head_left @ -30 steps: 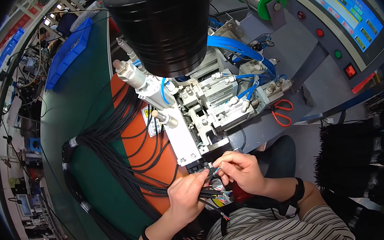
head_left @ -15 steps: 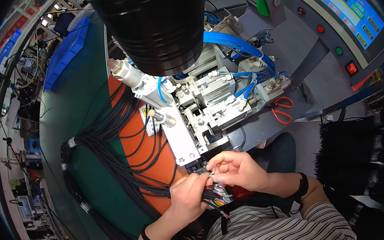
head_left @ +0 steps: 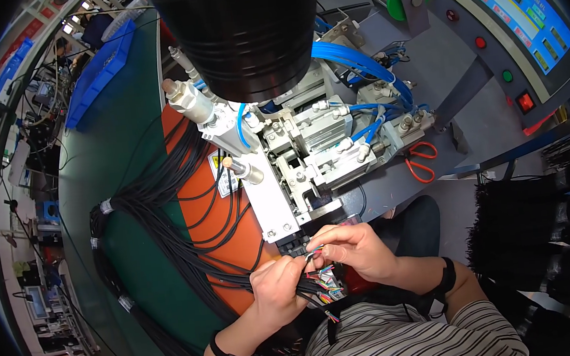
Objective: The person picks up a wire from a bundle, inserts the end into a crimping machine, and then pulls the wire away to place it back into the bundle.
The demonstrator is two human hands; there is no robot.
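Just beside the metal machine [head_left: 336, 135], the left hand [head_left: 276, 290] is closed round a black cable [head_left: 308, 256] and the right hand [head_left: 360, 249] pinches its coloured wires [head_left: 317, 249]. The jacket looks rubbery, light and bendy, best held near the end; the wires seem fine and soft, easily snapped if tugged.

Colours: cables [head_left: 136, 198] black, wire ends [head_left: 327, 284] multicoloured.
Tubes [head_left: 354, 56] blue; shirt [head_left: 410, 334] striped, dark on pale; bench [head_left: 155, 286] green.

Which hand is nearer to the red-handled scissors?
Right. In the picture, the right hand is below and left of the red-handled scissors; the left hand is farther away, lower and more to the left.
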